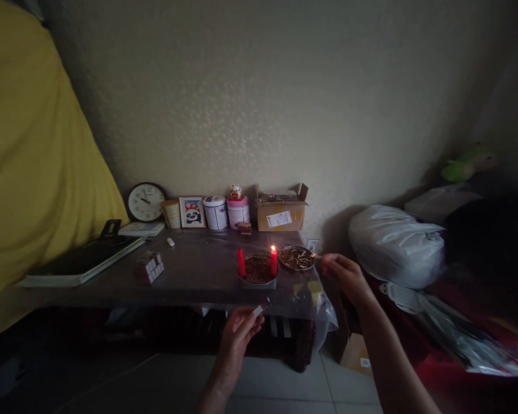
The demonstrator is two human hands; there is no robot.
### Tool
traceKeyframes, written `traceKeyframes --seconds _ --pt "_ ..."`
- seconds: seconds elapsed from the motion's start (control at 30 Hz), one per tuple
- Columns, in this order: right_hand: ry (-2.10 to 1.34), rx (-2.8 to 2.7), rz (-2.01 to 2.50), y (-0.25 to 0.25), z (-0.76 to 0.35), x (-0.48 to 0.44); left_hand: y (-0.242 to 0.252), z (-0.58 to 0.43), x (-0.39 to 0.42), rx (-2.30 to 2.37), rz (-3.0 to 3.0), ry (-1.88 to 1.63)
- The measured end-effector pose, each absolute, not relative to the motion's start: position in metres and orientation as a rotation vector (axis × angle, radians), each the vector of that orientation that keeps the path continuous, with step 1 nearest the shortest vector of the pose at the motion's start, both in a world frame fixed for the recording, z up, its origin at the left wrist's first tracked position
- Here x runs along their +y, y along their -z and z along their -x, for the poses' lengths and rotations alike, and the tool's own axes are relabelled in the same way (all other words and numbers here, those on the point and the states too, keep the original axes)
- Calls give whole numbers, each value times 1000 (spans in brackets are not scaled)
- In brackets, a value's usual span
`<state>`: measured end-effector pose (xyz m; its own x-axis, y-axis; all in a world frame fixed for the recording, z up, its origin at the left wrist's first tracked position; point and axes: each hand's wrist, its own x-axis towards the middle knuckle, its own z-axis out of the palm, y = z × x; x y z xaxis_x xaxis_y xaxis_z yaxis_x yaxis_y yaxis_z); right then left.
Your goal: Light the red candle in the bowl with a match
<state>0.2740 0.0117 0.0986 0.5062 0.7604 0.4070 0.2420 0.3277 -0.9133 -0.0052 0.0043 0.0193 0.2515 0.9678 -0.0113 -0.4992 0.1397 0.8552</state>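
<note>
My right hand [343, 275] pinches a burning match [314, 256] just right of a round metal dish [297, 267] that holds several used matchsticks. Between the fingers of my left hand [240, 328] is a small matchbox [258, 310], in front of the table edge. Two red candles stand upright in a round tin [259, 283] filled with dark grains. The right candle [273, 263] burns with a flame at its top; on the left candle [241, 263] I see no flame.
A stack of small boxes [149, 268] sits at the table's left, near a large book-like board [82, 259]. Along the wall stand a clock [146, 202], a framed picture [193, 213], two canisters and a cardboard box [280, 217]. White plastic bags [395, 244] lie at right.
</note>
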Motion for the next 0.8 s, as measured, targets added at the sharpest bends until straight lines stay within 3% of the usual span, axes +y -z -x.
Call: traceKeyframes --seconds 0.27,0.47,0.8 --pt "-401 -1080 1301 -91 -284 22 -17 6 5 680 -852 -1168" --pt "-35 -1101 1561 -81 -289 33 -20 6 2 677 -825 -1153" --pt "-73 -1204 1688 -54 -298 87 -7 5 8 685 -792 -1110"
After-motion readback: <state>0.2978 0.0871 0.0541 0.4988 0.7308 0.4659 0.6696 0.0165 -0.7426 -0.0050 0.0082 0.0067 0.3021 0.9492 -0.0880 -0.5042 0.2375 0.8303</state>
